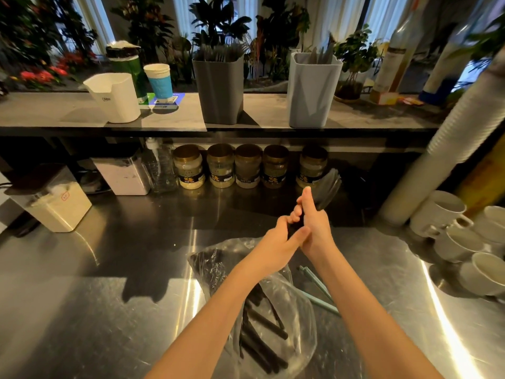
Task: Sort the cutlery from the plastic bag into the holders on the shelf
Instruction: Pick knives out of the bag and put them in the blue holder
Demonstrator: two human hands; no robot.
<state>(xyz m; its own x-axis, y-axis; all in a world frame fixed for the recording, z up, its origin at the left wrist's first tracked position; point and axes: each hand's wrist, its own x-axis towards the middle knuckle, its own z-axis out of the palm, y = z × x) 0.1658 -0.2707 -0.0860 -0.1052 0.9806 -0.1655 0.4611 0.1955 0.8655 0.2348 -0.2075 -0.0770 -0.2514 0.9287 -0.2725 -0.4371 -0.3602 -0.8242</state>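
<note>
A clear plastic bag [297, 318] lies on the steel counter and holds several black cutlery pieces [259, 343]. Above it, both hands meet around a bundle of black cutlery [329, 191] whose blurred ends stick up to the right. My right hand [314, 222] grips the bundle's handles. My left hand [284, 236] holds the lower end of the same bundle, fingers against the right hand. On the shelf stand a dark grey holder [218, 91] with forks, a light blue-grey holder [311, 91] with knives, and a white holder [114, 97].
Pale green utensils [317, 291] lie on the counter right of the bag. White mugs [461, 236] crowd the right edge beside a tall stack of cups [448, 138]. Jars [247, 166], a bottle and white containers [54, 198] line the back under the shelf.
</note>
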